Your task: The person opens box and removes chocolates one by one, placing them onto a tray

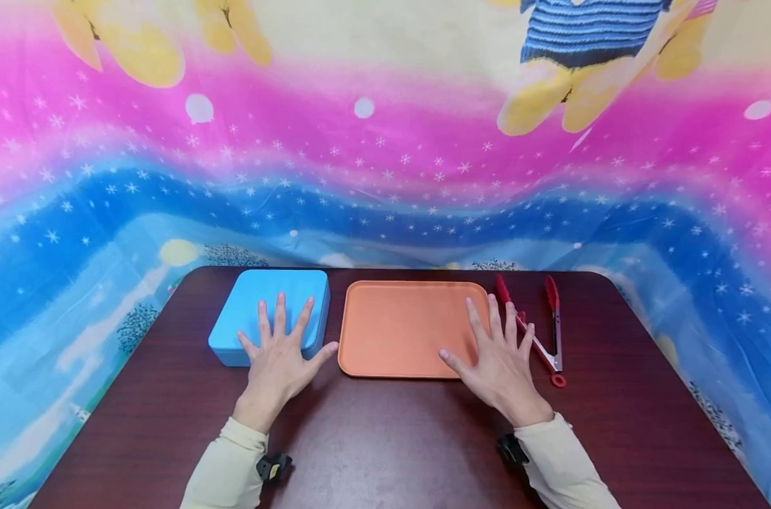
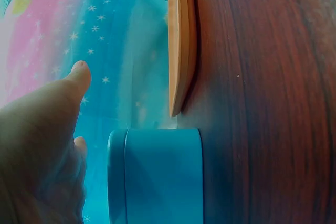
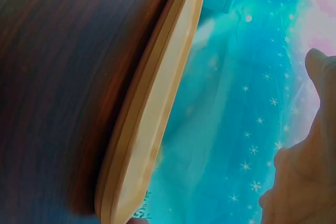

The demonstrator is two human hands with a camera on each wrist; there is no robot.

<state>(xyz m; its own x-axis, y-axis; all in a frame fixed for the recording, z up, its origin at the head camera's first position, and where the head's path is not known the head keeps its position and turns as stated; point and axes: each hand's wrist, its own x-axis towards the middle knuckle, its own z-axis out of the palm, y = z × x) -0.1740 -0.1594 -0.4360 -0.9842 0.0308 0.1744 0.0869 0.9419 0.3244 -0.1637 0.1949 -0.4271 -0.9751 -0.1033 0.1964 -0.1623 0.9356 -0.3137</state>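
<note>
My left hand (image 1: 280, 364) is held with fingers spread above the front of a blue lidded box (image 1: 283, 286). In the left wrist view a gap shows between that hand and the box (image 2: 163, 177). My right hand (image 1: 501, 364) hovers, fingers also spread, over the right end of an orange tray (image 1: 398, 329). The right wrist view shows it apart from the tray (image 3: 152, 114). Neither hand holds anything. Red-tipped metal tongs (image 1: 556, 332) lie spread apart on the table just right of the right hand, one arm partly hidden behind its fingers.
The dark wooden table (image 1: 385, 438) has rounded far corners. A printed curtain (image 1: 385, 162) with snowflakes hangs behind it and along both sides. Box, tray and tongs sit in a row near the far edge. Black straps (image 1: 274, 467) are on both wrists.
</note>
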